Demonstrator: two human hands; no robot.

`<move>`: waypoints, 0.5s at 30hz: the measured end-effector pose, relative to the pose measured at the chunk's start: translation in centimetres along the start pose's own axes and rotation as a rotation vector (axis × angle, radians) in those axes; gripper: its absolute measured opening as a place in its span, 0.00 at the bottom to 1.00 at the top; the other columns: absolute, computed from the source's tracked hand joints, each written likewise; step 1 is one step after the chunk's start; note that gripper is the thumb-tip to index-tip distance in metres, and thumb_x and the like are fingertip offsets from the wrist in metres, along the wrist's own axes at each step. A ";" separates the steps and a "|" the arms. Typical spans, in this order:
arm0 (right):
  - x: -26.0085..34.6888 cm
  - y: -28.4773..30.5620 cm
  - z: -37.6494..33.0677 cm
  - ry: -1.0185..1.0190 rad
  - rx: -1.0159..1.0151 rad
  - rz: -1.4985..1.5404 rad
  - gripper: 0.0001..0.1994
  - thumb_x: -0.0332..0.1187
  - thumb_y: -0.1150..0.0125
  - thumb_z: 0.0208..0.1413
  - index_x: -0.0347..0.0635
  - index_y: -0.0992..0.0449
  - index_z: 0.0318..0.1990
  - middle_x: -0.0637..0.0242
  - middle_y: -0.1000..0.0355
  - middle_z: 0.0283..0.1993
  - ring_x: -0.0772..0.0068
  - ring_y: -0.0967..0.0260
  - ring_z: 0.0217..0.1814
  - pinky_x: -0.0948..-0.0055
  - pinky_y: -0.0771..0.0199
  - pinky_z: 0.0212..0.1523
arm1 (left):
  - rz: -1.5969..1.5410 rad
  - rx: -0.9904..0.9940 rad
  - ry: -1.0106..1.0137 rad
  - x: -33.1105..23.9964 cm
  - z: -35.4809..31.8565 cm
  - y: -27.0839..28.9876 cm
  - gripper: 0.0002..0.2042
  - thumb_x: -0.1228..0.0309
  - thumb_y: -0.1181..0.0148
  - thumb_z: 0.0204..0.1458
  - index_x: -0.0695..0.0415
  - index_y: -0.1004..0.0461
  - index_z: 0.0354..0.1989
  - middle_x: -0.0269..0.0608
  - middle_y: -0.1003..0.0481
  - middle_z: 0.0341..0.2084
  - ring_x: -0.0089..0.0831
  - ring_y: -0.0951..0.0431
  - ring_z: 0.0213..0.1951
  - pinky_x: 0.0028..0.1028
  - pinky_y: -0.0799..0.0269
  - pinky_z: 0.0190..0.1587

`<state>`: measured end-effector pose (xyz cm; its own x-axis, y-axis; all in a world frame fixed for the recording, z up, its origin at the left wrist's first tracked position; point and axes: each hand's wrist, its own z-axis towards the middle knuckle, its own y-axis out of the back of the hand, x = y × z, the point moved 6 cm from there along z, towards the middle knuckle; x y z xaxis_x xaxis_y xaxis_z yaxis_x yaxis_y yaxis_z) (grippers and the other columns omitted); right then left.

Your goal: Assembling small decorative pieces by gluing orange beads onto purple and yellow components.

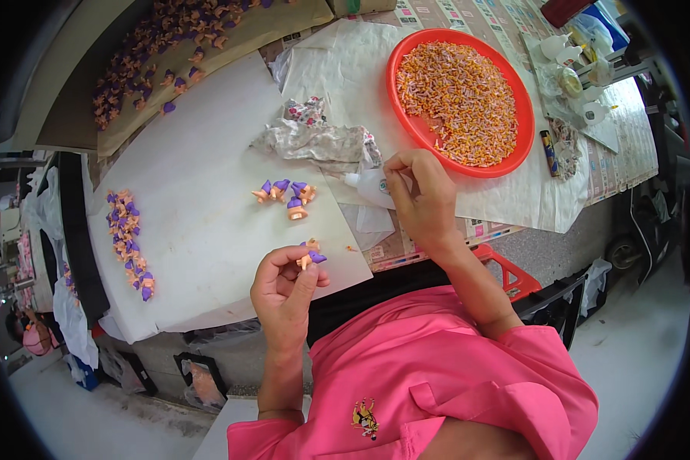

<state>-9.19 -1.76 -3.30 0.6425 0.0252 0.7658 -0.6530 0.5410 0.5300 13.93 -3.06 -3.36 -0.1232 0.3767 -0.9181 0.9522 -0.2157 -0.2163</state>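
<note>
Between the thumb and fingers of my left hand is a small figurine piece, peach with a purple top. My right hand is closed, thumb and curled fingers at the wide end of a white squeeze bottle. The bottle lies tilted, its narrow nozzle pointing left, and the hand hides part of it. Just beyond my left hand, several similar peach-and-purple pieces sit in a small group on the white board. A tiny orange bit lies right of my left hand.
A red round tray full of small orange and pale pieces stands at the back right. A crumpled patterned cloth lies beyond the bottle. More figurine pieces line the board's left side; many others cover brown paper at the far left.
</note>
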 end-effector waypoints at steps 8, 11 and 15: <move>0.0 10.4 2.7 0.074 -0.204 -0.223 0.07 0.17 0.39 0.48 0.36 0.24 0.36 0.61 0.27 0.36 0.63 0.29 0.39 0.70 0.30 0.39 | 0.055 -0.034 -0.013 -0.8 -0.6 -3.2 0.09 0.81 0.45 0.54 0.64 0.31 0.43 0.42 0.25 0.36 0.20 0.26 0.29 0.22 0.25 0.33; -2.3 14.3 4.5 0.033 -0.147 -0.364 0.08 0.21 0.37 0.47 0.39 0.22 0.36 0.62 0.27 0.36 0.61 0.30 0.41 0.68 0.31 0.41 | 0.000 0.016 -0.019 -1.3 -1.0 -4.9 0.09 0.81 0.42 0.52 0.65 0.29 0.42 0.41 0.26 0.36 0.22 0.24 0.29 0.23 0.24 0.34; -3.5 15.1 6.5 0.026 0.031 -0.422 0.08 0.24 0.36 0.47 0.41 0.20 0.37 0.63 0.27 0.36 0.59 0.32 0.42 0.65 0.31 0.44 | -0.012 0.053 -0.015 -2.2 -1.8 -6.9 0.09 0.80 0.42 0.52 0.64 0.30 0.41 0.42 0.26 0.37 0.22 0.24 0.29 0.24 0.23 0.34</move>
<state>-23.87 0.86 4.34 0.8659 -0.1720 0.4698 -0.3418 0.4824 0.8065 8.08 -0.79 0.70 -0.1390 0.3665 -0.9200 0.9345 -0.2588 -0.2443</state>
